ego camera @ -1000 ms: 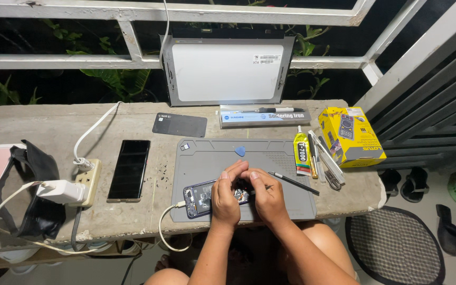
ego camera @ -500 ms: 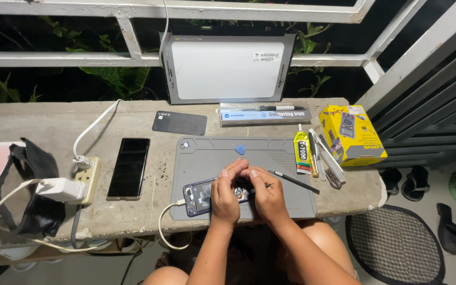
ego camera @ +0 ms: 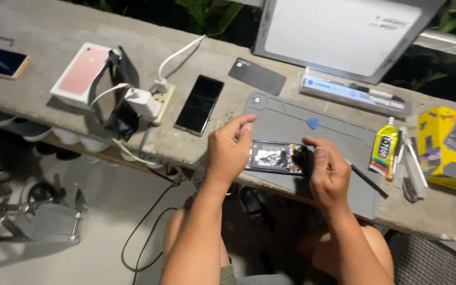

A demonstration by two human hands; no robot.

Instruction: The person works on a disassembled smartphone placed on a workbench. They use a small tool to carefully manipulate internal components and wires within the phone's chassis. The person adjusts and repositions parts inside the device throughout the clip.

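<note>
We have the opened phone (ego camera: 275,157) lying on the grey mat (ego camera: 286,119) at frame centre, our left hand (ego camera: 228,150) clamped on its left end, our right hand (ego camera: 325,174) pinched shut on its right end. We judge it best to keep the phone flat and pry gently. Our fingers hide the parts beneath; any tool is unclear.

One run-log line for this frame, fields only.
left hand: on opened phone | right hand: gripping phone's right end | surface: grey mat | nearby: blue pick, glue tube
</note>
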